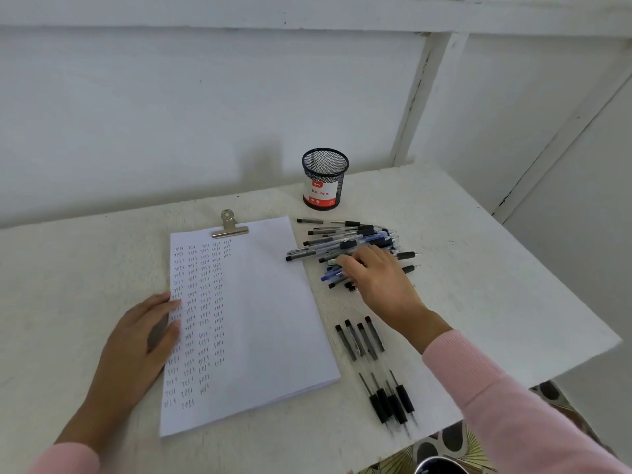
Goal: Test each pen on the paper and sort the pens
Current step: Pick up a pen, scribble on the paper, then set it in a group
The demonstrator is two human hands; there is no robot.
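1. The pile of pens (355, 241) is seen toward the far right of the table (478, 268), just beside the right edge of the paper (266, 319), its pens laid mostly parallel to the far edge.
2. The pile is covered by the right hand (379, 278), fingers curled down; whether a pen is pinched cannot be told.
3. The paper's left edge is pressed flat by the left hand (136, 336), well apart from the pile, so the pick is judged the right's.

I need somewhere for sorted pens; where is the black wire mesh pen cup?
In the head view the black wire mesh pen cup stands upright right of centre, beyond the heap of black and blue pens.
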